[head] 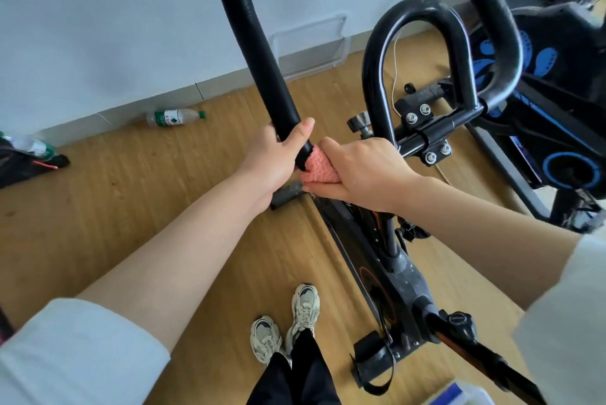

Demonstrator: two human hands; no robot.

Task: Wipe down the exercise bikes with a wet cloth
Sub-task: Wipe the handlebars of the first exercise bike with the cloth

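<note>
A black exercise bike (390, 273) stands on the wood floor in front of me, its handlebars rising toward the camera. My left hand (275, 158) grips the lower end of the long black foam-covered handlebar (255, 27). My right hand (364, 172) holds a bunched pink cloth (316, 168) and presses it against the end of that same bar, right beside my left hand. A second looped handlebar (423, 11) curves up at the right.
A second bike (557, 142) with blue markings stands at the right. A plastic water bottle (175, 117) lies on the floor by the white wall. A dark bag (23, 162) sits at the left edge. My two sneakers (285, 322) are below.
</note>
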